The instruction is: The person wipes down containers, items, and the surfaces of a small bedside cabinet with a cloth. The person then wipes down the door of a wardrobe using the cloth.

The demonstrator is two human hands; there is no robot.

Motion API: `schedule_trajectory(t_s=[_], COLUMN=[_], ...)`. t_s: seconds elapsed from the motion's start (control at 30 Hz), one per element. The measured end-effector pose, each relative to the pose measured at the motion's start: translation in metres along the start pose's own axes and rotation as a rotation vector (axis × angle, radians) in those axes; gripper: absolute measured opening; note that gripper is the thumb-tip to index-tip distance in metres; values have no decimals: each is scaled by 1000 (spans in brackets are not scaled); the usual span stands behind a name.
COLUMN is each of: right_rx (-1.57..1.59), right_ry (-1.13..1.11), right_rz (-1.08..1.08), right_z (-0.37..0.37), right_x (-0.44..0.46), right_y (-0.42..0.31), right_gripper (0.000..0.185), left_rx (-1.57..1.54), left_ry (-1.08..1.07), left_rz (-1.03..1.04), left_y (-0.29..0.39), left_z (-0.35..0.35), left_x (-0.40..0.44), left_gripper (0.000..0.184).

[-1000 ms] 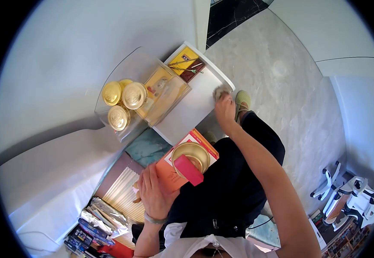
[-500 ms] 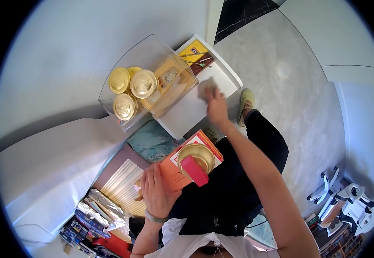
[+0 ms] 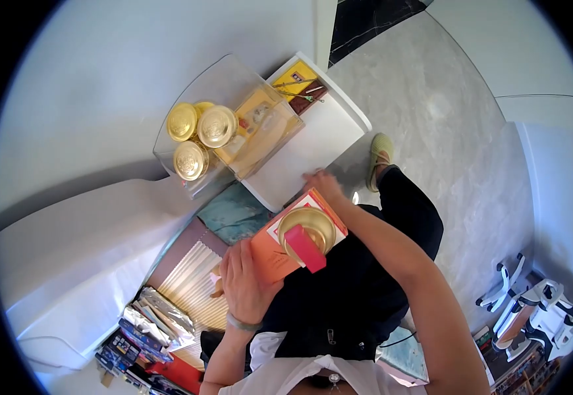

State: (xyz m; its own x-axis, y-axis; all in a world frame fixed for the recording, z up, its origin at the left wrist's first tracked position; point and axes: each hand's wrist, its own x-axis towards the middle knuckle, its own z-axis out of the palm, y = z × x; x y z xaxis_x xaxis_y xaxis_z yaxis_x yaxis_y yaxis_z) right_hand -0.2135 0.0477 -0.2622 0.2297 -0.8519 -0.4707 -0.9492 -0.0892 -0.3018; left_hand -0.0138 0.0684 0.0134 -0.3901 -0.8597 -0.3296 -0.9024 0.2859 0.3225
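Note:
My left hand (image 3: 247,280) is closed on the edge of an orange box or book (image 3: 272,253), which is tilted over my lap. On top of it sits a gold bowl (image 3: 288,220), with a red block (image 3: 306,249) lying across its rim. My right hand (image 3: 324,184) is at the near side of the pulled-out white drawer (image 3: 323,141), fingers curled. The orange box covers part of that hand, and whatever it holds is hidden. Inside the drawer's far end lie a yellow booklet (image 3: 292,78) and a dark red item (image 3: 307,97) with thin cords.
A clear plastic bin (image 3: 260,158) with several gold-lidded jars (image 3: 217,126) stands left of the drawer. Below it are a teal cloth surface (image 3: 234,214) and a corrugated panel (image 3: 191,280). A white chair base (image 3: 540,309) stands at right. My foot (image 3: 380,155) rests beside the drawer.
My right hand has moved from the drawer's middle toward me, to its near side. The greyish cloth it held no longer shows. The orange box with the bowl shifted slightly up and right.

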Motion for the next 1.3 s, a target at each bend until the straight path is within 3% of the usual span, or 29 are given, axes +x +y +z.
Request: schedule_trajectory(t_s=[0.03, 0.1, 0.13, 0.17, 0.27, 0.5, 0.8, 0.9, 1.3], right_rx=[-222, -59, -67, 34, 314, 639, 725, 730, 816], right_ry=[-14, 2, 102, 365, 580, 865, 1010, 1029, 1046], right_rz=[92, 275, 321, 336, 423, 642, 673, 640, 645], right_z=[-30, -54, -53, -59, -82, -72, -77, -78, -79], right_x=[-16, -42, -55, -73, -112, -133, -135, -136, -133], right_y=[13, 52, 70, 81, 98, 113, 121, 122, 122], right_gripper=[18, 14, 10, 5, 12, 23, 24, 24, 26], left_rx=[3, -22, -42, -48, -33, -8, 110, 114, 192], left_ry=[15, 30, 42, 43, 95, 210, 186, 103, 115], left_rz=[20, 69, 109, 111, 161, 238, 192, 155, 59], left_y=[2, 6, 9, 13, 28, 46, 34, 30, 11], left_z=[3, 9, 12, 16, 33, 83, 135, 144, 177], left_x=[3, 16, 23, 31, 61, 125, 170, 180, 203], left_gripper=[100, 99, 99, 99, 93, 97, 100, 103, 102])
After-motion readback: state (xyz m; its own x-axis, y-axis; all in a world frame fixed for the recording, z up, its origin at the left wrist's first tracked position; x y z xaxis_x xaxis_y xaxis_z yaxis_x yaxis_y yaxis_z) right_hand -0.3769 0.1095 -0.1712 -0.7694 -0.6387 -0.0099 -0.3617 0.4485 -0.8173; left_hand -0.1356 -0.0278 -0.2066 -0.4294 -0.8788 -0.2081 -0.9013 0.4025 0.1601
